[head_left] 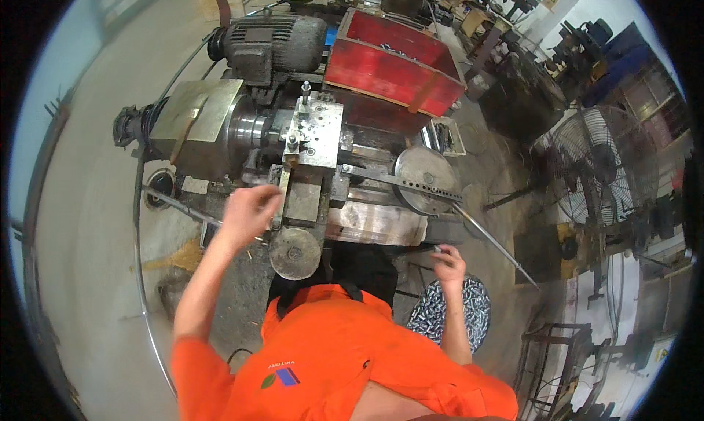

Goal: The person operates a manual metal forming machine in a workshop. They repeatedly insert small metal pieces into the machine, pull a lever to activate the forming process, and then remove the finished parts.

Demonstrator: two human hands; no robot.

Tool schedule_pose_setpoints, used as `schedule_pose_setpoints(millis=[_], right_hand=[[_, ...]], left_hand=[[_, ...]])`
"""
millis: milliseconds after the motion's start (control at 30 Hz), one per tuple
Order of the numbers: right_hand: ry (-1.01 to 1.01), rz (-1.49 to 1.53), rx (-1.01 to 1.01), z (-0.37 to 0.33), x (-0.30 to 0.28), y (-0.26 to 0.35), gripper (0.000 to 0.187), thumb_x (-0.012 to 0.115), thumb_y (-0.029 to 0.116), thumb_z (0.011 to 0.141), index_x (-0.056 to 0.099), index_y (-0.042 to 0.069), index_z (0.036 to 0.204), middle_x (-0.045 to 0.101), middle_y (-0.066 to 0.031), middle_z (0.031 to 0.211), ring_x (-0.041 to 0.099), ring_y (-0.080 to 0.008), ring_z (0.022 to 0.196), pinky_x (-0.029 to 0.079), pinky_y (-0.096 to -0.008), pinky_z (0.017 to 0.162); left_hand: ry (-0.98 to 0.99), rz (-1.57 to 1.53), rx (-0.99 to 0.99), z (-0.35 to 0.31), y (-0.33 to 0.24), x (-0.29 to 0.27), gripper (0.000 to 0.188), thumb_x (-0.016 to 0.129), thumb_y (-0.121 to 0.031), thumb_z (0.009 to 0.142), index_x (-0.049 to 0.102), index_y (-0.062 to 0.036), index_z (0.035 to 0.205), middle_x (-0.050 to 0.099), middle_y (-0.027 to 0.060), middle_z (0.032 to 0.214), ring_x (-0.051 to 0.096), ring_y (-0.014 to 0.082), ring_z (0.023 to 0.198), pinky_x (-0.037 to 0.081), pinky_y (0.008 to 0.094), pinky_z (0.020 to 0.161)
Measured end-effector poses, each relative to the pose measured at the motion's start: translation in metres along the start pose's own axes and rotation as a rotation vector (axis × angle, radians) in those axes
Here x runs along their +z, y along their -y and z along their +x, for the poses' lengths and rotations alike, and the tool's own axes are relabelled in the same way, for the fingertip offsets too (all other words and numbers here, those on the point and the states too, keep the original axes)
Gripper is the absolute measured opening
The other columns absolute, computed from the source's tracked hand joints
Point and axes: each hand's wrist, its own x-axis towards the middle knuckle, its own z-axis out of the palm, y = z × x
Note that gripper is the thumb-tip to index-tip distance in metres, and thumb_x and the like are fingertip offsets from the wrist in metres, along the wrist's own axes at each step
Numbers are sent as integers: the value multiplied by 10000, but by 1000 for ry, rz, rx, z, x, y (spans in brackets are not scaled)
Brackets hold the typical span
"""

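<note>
At the near side of a small lathe (253, 131), my left hand (251, 210) hovers left of the tool slide (302, 201). Its fingers are curled together, and whatever they hold, if anything, is blurred. My right hand (449, 267) pinches a small silvery metal piece (438, 249) between thumb and fingertips. Just below that hand stands a round container of many small shiny cylindrical metal parts (433, 311), partly covered by my forearm. A pale metal plate with holes and bolts (320, 135) sits atop the slide, beside the chuck (246, 127).
An electric motor (275, 43) and a red open box (396, 58) with small metal parts stand behind the lathe. A round disc (295, 254) is close to my waist. A long rod (499, 245) juts out to the right. Farther right is a large caged fan (605, 160).
</note>
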Motion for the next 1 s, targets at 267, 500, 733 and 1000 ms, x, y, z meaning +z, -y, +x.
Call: schedule_pose_setpoints(millis=[267,500,733,1000], right_hand=[[396,149,-667,67,94,207,353,602,72,546,667,48,893,542,-151,1053,556,-314,966,459,-369,833],[484,41,-865,87,116,228,300,629,110,539,662,56,833,562,-127,969,540,-293,842,462,-373,716],[630,-74,-1113,127,130,262,215,649,141,534,652,66,735,587,-99,899,521,-286,758,470,-379,664],[569,-665,-850,226,230,290,311,593,167,545,727,95,817,653,-150,859,556,-340,881,485,-389,769]], left_hand=[[404,-347,-44,8,-53,46,348,566,-332,900,646,-6,811,613,54,631,563,100,584,435,270,539],[380,-516,-92,2,-17,37,358,553,-308,909,629,4,752,586,40,578,545,80,547,422,260,508],[393,-324,-37,9,-24,-16,267,569,-250,902,597,14,882,626,40,698,570,84,623,459,266,565],[-102,575,-393,-70,42,-168,380,638,-255,805,573,-37,1110,615,178,705,601,351,696,467,424,639]])
